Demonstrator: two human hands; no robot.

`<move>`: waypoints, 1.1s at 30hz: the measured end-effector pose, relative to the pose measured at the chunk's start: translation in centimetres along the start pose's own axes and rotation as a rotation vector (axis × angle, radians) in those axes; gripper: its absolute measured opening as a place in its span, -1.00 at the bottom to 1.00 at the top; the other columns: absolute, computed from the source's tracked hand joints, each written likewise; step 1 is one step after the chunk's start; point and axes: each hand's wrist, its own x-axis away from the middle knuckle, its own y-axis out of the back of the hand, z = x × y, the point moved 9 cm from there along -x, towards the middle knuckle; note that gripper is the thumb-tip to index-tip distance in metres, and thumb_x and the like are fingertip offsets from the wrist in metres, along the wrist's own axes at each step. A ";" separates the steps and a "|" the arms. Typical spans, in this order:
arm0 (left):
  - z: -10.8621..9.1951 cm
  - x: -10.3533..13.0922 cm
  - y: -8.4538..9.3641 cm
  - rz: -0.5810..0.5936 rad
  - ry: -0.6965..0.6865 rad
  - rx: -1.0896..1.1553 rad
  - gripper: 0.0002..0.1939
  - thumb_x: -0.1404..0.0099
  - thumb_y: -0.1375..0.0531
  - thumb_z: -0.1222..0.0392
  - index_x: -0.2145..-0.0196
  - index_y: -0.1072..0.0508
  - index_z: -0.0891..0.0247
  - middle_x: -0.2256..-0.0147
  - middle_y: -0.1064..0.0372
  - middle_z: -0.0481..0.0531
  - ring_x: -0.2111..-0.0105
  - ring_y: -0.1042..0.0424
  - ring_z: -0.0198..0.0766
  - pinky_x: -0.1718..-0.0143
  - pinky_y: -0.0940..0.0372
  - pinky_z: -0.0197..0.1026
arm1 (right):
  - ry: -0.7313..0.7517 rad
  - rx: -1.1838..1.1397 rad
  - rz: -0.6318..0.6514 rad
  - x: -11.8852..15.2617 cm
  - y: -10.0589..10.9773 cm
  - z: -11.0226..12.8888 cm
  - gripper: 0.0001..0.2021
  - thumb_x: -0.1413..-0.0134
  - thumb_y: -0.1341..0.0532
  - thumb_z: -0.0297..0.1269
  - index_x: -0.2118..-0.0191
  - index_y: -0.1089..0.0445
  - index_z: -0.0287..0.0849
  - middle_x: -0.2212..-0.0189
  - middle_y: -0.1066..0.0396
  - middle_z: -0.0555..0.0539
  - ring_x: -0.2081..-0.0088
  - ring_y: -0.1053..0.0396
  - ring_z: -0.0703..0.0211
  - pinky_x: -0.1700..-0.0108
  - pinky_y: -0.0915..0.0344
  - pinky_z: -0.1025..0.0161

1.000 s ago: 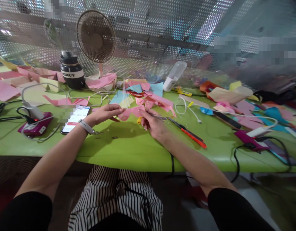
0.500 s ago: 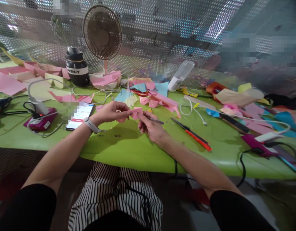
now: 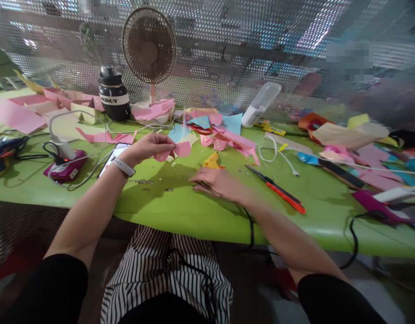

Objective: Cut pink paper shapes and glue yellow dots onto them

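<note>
A piece of pink paper (image 3: pixel 183 149) is pinched in my left hand (image 3: pixel 153 147), raised over the green table (image 3: pixel 180 211). To its right and nearer me, my right hand (image 3: pixel 214 184) is closed on slim metal tweezers (image 3: pixel 207 187), low over the table. A yellow glue gun (image 3: pixel 212 161) lies just behind my right hand. Small bits (image 3: pixel 143 182) lie scattered on the table in front of my left hand. Scissors with red-orange handles (image 3: pixel 281 194) rest to the right of my right hand.
A phone (image 3: pixel 108 162) and a purple power strip (image 3: pixel 68 167) lie at the left. Behind stand a black bottle (image 3: pixel 115 96) and a fan (image 3: pixel 149 47). Pink and blue papers (image 3: pixel 227 141) lie at the back; cables and another purple strip (image 3: pixel 376 206) are at the right.
My right hand has moved away from the pink paper, down towards the table, with the tweezers. My left hand still holds the paper. The glue gun now shows more fully.
</note>
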 end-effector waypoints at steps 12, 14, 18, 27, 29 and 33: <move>0.6 0.2 0.7 -0.035 0.040 0.018 -0.71 -0.16 -0.39 0.00 0.31 -0.63 0.31 0.30 -0.60 0.10 0.32 -0.48 -0.27 0.19 -0.40 -0.20 | -0.478 0.597 0.127 2.7 5.9 -7.6 -0.53 -0.03 -0.28 -0.16 -0.08 -0.46 -0.20 0.00 -0.49 -0.27 0.07 -0.47 -0.20 0.22 -0.35 0.09; 0.6 0.2 0.6 -0.032 0.040 0.025 -0.71 -0.16 -0.38 0.00 0.32 -0.62 0.30 0.30 -0.60 0.10 0.32 -0.49 -0.26 0.19 -0.40 -0.20 | -0.493 0.599 0.178 2.4 5.1 -7.9 -0.60 0.02 -0.29 -0.20 0.02 -0.48 -0.20 0.07 -0.50 -0.26 0.14 -0.48 -0.16 0.29 -0.30 0.13; 0.6 0.2 0.2 -0.015 0.056 0.007 -0.72 -0.17 -0.38 0.00 0.31 -0.62 0.30 0.31 -0.60 0.10 0.36 -0.47 -0.30 0.26 -0.38 -0.25 | -0.500 0.641 0.187 1.8 4.1 -7.5 -0.70 0.03 -0.26 -0.25 0.14 -0.45 -0.21 0.13 -0.47 -0.26 0.18 -0.46 -0.11 0.33 -0.24 0.15; 0.9 0.2 0.3 -0.012 0.056 -0.006 -0.71 -0.19 -0.36 -0.01 0.30 -0.62 0.29 0.35 -0.58 0.05 0.42 -0.44 -0.36 0.38 -0.32 -0.33 | -0.518 0.669 0.093 1.6 6.0 -8.8 -0.78 0.04 -0.27 -0.19 0.26 -0.40 -0.17 0.18 -0.48 -0.23 0.19 -0.45 -0.10 0.35 -0.19 0.17; 1.2 0.2 0.5 -0.035 0.061 0.042 -0.73 -0.18 -0.38 0.01 0.30 -0.63 0.28 0.34 -0.59 0.05 0.40 -0.45 -0.36 0.34 -0.34 -0.33 | -0.562 0.602 0.055 1.8 7.0 -9.0 -0.79 0.04 -0.25 -0.17 0.26 -0.38 -0.14 0.25 -0.50 -0.18 0.26 -0.45 -0.05 0.37 -0.18 0.19; 2.0 0.1 1.2 -0.084 0.098 0.159 -0.78 -0.10 -0.43 0.07 0.32 -0.66 0.24 0.28 -0.62 0.07 0.30 -0.52 -0.31 0.18 -0.39 -0.29 | -0.534 0.310 -0.096 2.2 8.5 -8.4 -0.74 0.10 -0.25 -0.18 0.22 -0.38 -0.13 0.28 -0.51 -0.12 0.28 -0.44 -0.01 0.30 -0.25 0.17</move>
